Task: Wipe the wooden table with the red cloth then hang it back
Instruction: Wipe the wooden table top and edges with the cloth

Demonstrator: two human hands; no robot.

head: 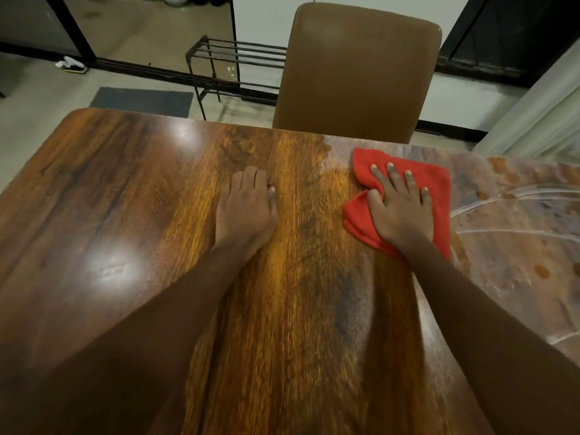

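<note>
- Right of centre in the frame, your right hand (400,211) lies flat on the red cloth (437,186). Its fingers are straight and spread, pressing the cloth onto the desk (125,199) without gripping it.
- Near the middle, your left hand (246,208) rests palm-down on bare wood, fingers loosely bent and holding nothing.
- The cloth lies crumpled close to the desk's far edge, with pale smeared streaks (502,196) to its right.
- Beyond that edge stands a brown chair (354,76). A black metal rack (232,56) and a dark mat (141,102) sit at upper left.

The wooden table (125,199) carries the red cloth (359,215).
</note>
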